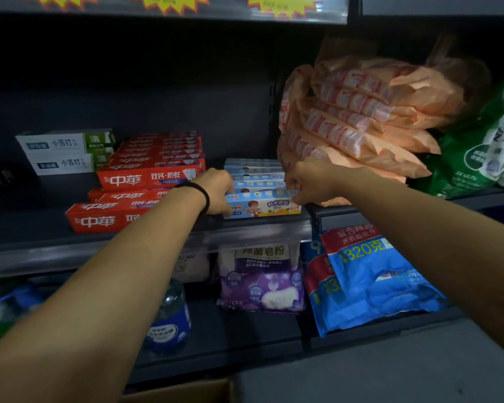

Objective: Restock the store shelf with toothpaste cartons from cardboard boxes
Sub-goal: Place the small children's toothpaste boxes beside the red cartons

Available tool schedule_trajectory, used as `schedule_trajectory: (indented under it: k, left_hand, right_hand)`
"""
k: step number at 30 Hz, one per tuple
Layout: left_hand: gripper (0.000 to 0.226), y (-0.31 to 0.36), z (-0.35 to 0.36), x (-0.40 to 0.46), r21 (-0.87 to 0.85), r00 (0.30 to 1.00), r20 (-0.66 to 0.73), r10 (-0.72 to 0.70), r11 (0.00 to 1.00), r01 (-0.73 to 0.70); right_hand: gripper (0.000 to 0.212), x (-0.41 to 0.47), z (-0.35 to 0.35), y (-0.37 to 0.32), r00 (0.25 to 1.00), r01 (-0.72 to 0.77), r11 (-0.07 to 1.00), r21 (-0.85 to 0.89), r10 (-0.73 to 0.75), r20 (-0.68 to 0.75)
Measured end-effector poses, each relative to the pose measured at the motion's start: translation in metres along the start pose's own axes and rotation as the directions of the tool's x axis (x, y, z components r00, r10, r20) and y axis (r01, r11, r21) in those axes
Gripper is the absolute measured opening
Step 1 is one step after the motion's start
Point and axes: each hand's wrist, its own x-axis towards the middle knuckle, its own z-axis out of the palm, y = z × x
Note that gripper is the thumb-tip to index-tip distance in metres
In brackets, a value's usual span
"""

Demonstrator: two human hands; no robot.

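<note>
At the very bottom edge a corner of a cardboard box [184, 392] is seen, below a lower shelf on which a blue-labelled water bottle [169, 318], a purple soap-powder bag [262, 283] and blue detergent bags [367, 274] are kept. Both forearms are stretched up to the dark shelf [105, 242] above. There the front blue toothpaste carton [264, 205] is laid flat at the shelf's front edge, its long axis running left to right and its printed face turned outward. Its left end is gripped by the left hand [217, 191], fingers curled around it and a black band worn at the wrist; its right end is pinched by the right hand [306, 183]. More blue cartons [255, 171] are lined up behind it in the same orientation. To the left, red toothpaste cartons [150, 173] are stacked lengthwise, with white-and-green cartons [66, 151] further back. To the right, orange packets [358, 117] are piled beside a green bag [474, 158].
</note>
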Motion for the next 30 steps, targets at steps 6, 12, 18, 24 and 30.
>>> schedule_trajectory:
  k: [6,12,18,24,30]
  left_hand:
    - [0.031,-0.002,0.007,0.005,0.01,1.0,-0.022,0.02,1.0,-0.02]
    - [0.039,-0.003,0.009,0.008,-0.011,0.995,-0.102,0.006,1.0,-0.007]
    - [0.029,0.0,0.014,0.016,0.06,0.986,-0.166,0.008,0.998,0.002]
    - [0.023,-0.002,0.02,0.025,0.089,0.974,-0.228,0.012,0.996,0.008]
    - [0.027,-0.004,0.022,0.022,0.091,0.966,-0.258,0.027,0.996,-0.003]
  right_hand:
    - [0.027,0.004,0.013,0.005,1.0,0.01,1.0,-0.029,-0.01,0.009]
    - [0.02,0.007,0.018,0.009,0.999,0.004,0.995,-0.095,-0.008,-0.043]
    - [0.029,0.014,0.022,0.009,0.997,-0.019,0.983,-0.181,0.005,-0.081]
    - [0.029,0.022,0.027,0.015,0.997,-0.034,0.984,-0.174,0.021,-0.072]
    - [0.029,0.021,0.025,0.01,0.995,-0.027,0.982,-0.187,0.008,-0.101]
